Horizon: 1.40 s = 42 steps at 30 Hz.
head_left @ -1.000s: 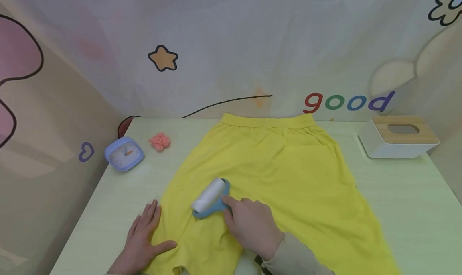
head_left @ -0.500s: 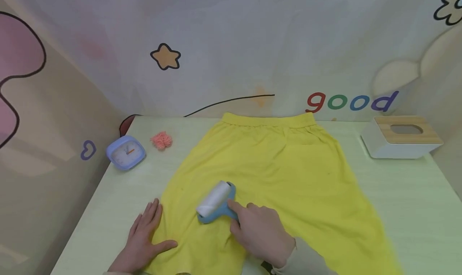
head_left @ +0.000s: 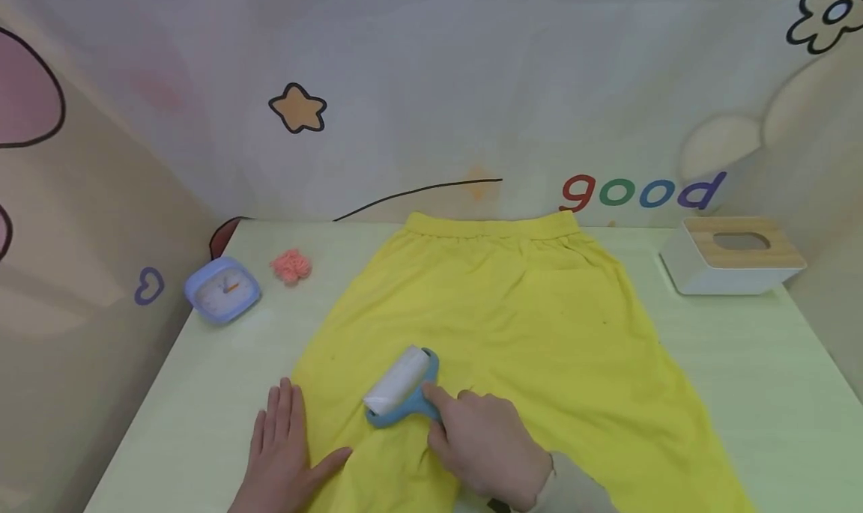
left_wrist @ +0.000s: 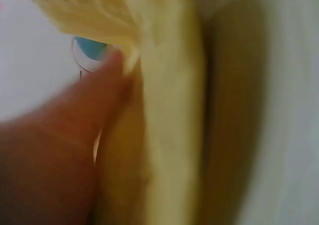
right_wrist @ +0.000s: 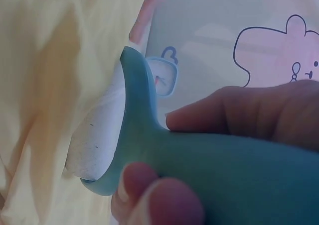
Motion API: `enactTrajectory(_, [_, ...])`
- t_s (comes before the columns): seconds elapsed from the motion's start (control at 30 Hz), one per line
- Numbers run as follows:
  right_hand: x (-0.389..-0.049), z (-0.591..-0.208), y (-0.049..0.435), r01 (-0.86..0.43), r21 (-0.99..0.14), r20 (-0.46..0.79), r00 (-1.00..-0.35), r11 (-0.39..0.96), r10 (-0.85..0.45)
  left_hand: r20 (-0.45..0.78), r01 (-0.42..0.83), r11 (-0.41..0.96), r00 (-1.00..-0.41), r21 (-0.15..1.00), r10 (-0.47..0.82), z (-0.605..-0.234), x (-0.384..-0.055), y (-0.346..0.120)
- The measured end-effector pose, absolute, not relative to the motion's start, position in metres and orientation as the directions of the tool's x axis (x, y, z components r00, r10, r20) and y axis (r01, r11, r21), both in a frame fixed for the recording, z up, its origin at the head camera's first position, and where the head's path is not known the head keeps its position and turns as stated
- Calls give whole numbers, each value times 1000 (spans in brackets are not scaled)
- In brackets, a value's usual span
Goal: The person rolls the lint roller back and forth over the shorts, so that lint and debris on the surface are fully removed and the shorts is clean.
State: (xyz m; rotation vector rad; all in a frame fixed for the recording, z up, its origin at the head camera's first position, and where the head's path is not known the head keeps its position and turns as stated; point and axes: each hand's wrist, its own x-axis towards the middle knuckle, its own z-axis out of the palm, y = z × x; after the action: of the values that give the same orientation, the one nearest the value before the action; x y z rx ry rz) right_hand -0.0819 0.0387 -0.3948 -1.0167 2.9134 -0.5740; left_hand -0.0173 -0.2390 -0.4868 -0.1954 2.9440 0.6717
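Note:
Yellow shorts (head_left: 526, 311) lie spread on the table, waistband toward the back wall. My right hand (head_left: 488, 445) grips the blue handle of a lint roller (head_left: 399, 386), index finger stretched along it. The white roll rests against the fabric of the left leg. In the right wrist view, small dark specks show on the lint roller's paper (right_wrist: 97, 135). Flat at the left edge of the shorts, my left hand (head_left: 279, 449) has its fingers straight and its thumb spread over the cloth. The left wrist view is blurred, with the thumb (left_wrist: 89, 100) beside yellow fabric.
A blue clock (head_left: 222, 290) stands at the table's back left, with a pink crumpled hair tie-like piece (head_left: 291, 266) to its right. At the back right is a white tissue box (head_left: 735, 258) with a wooden lid. A printed cloth wall borders the table (head_left: 728, 363).
The lint roller and my right hand have shifted slightly toward me and to the right over the fabric. My left hand has turned a little and slid slightly right. The head view has shifted slightly.

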Motion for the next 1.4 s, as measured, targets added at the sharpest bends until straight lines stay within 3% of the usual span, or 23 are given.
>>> enactTrajectory(0.6, [-94, -382, 20, -650, -323, 104, -747, 688, -657, -177, -120, 898, -983, 423, -48, -497, -15, -251])
enactTrajectory(0.97, [-94, -389, 25, -566, -451, 57, -790, 690, -610, -121, -136, 894, -988, 426, -93, -501, -14, -249])
enactTrajectory(1.2, [-92, -394, 33, -543, -455, 92, -818, 706, -568, -19, -127, 886, -991, 446, -133, -503, -12, -253])
enactTrajectory(1.4, [-93, -395, 35, -534, -437, 91, -827, 724, -555, -20, -132, 905, -991, 405, -135, -506, -12, -254])
